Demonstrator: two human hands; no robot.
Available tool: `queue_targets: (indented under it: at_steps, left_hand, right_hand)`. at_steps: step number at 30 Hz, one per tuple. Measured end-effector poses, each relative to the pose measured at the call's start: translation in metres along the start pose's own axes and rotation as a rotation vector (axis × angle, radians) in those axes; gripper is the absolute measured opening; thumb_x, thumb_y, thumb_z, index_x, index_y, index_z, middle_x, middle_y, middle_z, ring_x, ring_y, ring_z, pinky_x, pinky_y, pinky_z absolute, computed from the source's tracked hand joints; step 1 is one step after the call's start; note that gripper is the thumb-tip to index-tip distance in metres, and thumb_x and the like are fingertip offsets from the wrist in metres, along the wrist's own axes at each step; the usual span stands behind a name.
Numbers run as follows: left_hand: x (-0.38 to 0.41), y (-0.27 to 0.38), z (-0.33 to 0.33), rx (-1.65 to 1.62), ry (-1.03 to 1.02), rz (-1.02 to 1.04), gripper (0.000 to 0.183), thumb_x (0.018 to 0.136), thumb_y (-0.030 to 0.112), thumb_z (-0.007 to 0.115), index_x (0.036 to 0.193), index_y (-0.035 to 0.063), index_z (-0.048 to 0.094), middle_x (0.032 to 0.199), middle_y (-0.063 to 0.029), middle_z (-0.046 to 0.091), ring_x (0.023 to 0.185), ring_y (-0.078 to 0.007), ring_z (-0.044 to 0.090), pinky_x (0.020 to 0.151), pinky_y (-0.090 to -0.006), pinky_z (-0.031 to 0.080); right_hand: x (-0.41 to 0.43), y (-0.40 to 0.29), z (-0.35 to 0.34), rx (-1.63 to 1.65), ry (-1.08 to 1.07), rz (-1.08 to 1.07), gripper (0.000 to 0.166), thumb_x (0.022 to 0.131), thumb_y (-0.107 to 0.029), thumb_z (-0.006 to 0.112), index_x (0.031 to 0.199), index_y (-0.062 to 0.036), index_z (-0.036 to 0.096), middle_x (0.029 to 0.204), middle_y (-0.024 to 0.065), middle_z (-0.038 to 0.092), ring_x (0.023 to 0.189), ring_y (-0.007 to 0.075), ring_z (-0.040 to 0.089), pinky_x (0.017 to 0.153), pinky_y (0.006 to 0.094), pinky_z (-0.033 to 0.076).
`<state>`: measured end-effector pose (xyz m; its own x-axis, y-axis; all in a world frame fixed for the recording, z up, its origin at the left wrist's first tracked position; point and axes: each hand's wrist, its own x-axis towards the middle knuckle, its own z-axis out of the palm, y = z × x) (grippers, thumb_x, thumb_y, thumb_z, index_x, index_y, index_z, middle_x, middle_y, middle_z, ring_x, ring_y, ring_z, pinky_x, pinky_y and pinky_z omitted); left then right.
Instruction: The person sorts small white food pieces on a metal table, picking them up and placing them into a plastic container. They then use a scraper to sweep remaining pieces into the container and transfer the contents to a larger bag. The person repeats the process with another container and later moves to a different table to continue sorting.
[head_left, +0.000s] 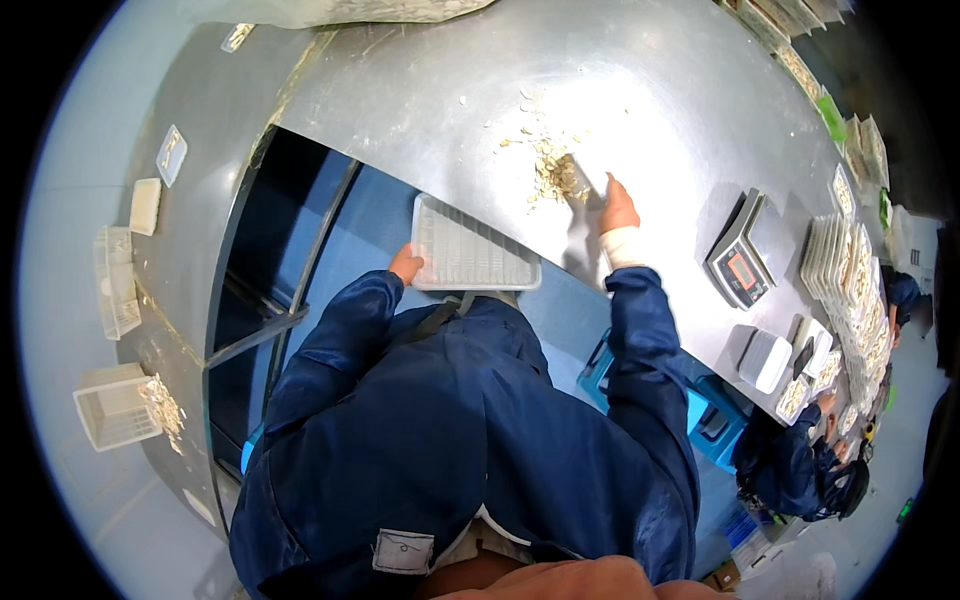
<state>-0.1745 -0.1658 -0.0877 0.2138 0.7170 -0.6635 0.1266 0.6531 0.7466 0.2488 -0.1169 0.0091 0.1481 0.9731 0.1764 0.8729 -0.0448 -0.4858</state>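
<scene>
My left hand (406, 264) grips the left side of a clear ribbed plastic tray (472, 247). The tray is at the front edge of a steel table (420, 97), which hides its far right corner. On the tabletop, my right hand (620, 206) is beside a small heap of pale dried slices (555, 174). A flat white piece (592, 169), partly lost in the glare, seems to be held in that hand, its edge against the heap. Loose slices are scattered beyond the heap.
Right of my right hand stands a digital scale (742, 251). Beyond it are white lids (765, 360) and stacked filled trays (840, 277). Co-workers (787, 465) sit at the far right. A tipped plastic basket (116, 409) spills slices at left; a blue stool (712, 424) is below the table.
</scene>
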Motion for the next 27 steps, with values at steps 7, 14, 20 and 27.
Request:
queue_targets:
  at_steps: [7,14,20,27]
  left_hand:
    - [0.006,-0.004,0.001,0.049,0.017,-0.013,0.047,0.078,-0.003,0.042,0.124,-0.0007,0.042,0.112,-0.0148,0.056,0.101,-0.0251,0.056,0.086,-0.0353,0.046]
    - [-0.001,-0.012,-0.025,0.091,0.010,0.004,0.047,0.077,-0.003,0.043,0.124,-0.0010,0.043,0.110,-0.0144,0.057,0.100,-0.0231,0.056,0.085,-0.0343,0.045]
    - [-0.010,-0.006,-0.034,0.051,0.051,0.040,0.046,0.075,-0.004,0.044,0.121,-0.0014,0.047,0.106,-0.0132,0.059,0.093,-0.0242,0.059,0.083,-0.0347,0.047]
    - [0.006,-0.019,-0.041,-0.002,0.144,0.029,0.046,0.076,-0.003,0.045,0.122,-0.0003,0.045,0.106,-0.0120,0.058,0.099,-0.0236,0.056,0.084,-0.0351,0.046]
  right_hand:
    - [-0.068,-0.093,0.016,0.058,-0.295,-0.210,0.045,0.081,0.000,0.042,0.125,-0.0074,0.041,0.118,0.0141,0.051,0.107,0.0308,0.051,0.087,0.0358,0.046]
    - [0.041,-0.010,-0.016,0.126,0.042,0.112,0.046,0.081,0.001,0.046,0.127,-0.0051,0.044,0.113,0.0184,0.056,0.101,0.0336,0.055,0.086,0.0363,0.045]
    - [0.142,0.073,-0.011,-0.212,0.055,0.502,0.039,0.083,-0.005,0.047,0.122,-0.0064,0.043,0.107,0.0187,0.056,0.099,0.0360,0.056,0.081,0.0428,0.047]
    - [0.082,-0.038,0.056,-0.065,-0.264,0.042,0.040,0.083,-0.010,0.047,0.123,-0.0076,0.044,0.114,0.0154,0.055,0.100,0.0325,0.056,0.084,0.0392,0.047]
